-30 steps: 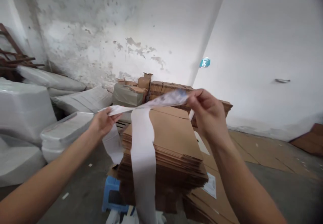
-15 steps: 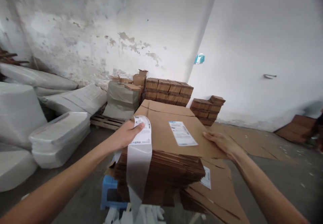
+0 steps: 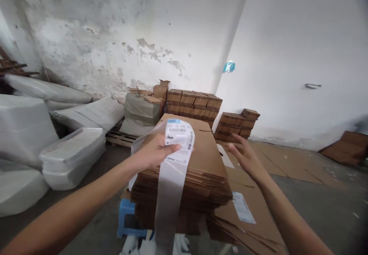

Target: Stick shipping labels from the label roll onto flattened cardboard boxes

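My left hand pinches a strip of white printed labels, whose pale backing hangs down in front of a stack of flat cardboard. Over the right side of the stack, my right hand is raised with its fingers apart and nothing in them. Lower down at the right lies flat cardboard bearing a white and blue label. Part of a white piece shows between the stack and my right hand.
A blue stool stands at the lower left of the stack. White wrapped bundles fill the left side. Tied cardboard bundles stand along the wall, with flat cardboard on the floor at right.
The labelled cardboard sheet on top of the stack has gone from there, and my right hand has let go of it. My left hand has moved right and up with the label strip.
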Available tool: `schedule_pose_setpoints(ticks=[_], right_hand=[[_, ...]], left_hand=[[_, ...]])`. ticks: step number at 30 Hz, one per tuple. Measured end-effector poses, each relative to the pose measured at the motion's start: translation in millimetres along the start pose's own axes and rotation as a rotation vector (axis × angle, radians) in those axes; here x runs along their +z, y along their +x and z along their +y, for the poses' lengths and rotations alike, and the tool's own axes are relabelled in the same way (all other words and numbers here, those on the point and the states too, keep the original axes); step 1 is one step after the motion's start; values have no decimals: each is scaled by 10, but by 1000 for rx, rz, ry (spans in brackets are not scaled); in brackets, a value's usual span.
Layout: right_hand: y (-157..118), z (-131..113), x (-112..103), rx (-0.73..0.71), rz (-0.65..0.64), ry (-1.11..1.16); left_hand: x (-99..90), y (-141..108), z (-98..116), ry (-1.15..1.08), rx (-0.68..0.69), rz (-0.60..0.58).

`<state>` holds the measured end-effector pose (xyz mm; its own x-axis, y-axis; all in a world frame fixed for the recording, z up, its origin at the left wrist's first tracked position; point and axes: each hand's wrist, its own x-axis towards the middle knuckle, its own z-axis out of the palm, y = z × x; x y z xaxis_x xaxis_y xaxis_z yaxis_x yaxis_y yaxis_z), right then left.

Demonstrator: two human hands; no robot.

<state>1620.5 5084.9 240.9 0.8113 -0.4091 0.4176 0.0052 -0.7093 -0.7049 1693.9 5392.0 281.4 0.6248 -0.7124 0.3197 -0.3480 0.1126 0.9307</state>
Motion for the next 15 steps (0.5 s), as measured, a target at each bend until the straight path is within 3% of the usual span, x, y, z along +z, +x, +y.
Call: schedule_pose_setpoints(ticks=[2,4,7,10,13,15], right_hand=[[-9,-784,177,-265,-380,241],[-74,-1304,319,-438,-483,290],[-208,-1564,522,-584,-265,208],[-339,-1571,622,-760,-174,118],[-339,-1622,479,-874,-104,126],[-188,-1644,331,-794,-23,264]], left_hand=[[30,-27,22,247,47,-13],[2,-110,51,341,26,27],[-70,-259,115,-26,-149,80],[-156,-283,163,-488,-276,305],[-399,-197,108,-640,-263,556],[-651,-165,3,-662,-206,722]])
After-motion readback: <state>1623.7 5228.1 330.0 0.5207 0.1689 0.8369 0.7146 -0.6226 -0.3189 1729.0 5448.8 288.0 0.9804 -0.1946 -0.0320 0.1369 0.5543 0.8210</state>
